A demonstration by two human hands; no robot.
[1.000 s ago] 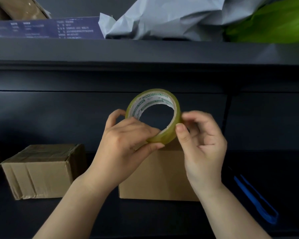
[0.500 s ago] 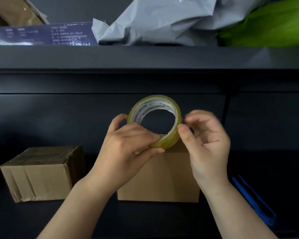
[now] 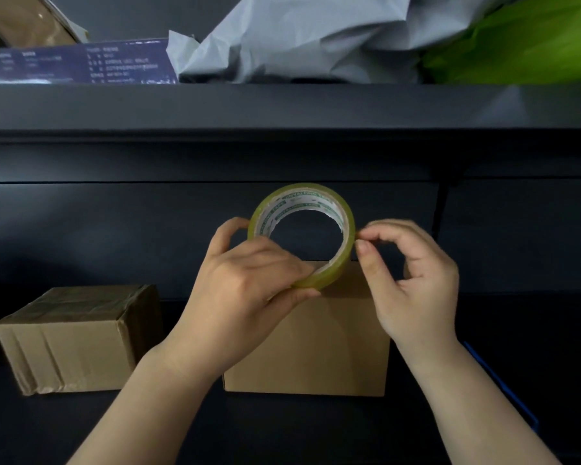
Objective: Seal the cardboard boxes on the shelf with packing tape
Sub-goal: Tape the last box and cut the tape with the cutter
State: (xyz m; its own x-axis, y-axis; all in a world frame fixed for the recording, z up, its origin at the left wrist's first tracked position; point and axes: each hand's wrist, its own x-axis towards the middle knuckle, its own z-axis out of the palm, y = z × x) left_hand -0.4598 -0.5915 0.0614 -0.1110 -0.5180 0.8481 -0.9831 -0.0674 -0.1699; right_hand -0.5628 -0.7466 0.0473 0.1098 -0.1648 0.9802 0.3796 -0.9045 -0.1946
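The left hand [image 3: 249, 290] grips the tape [image 3: 302, 236] above the middle box [image 3: 316, 344]; the right hand [image 3: 413, 280] pinches at the roll's edge, probably seeking the tape end; no strip is pulled yet; the box [image 3: 74, 337] left of it looks already taped; so sealing of the middle box remains.

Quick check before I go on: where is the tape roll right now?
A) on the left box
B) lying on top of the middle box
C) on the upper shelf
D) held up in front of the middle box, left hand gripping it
D: the left hand grips the tape roll in the air before the middle box, while the right hand pinches at its outer edge.
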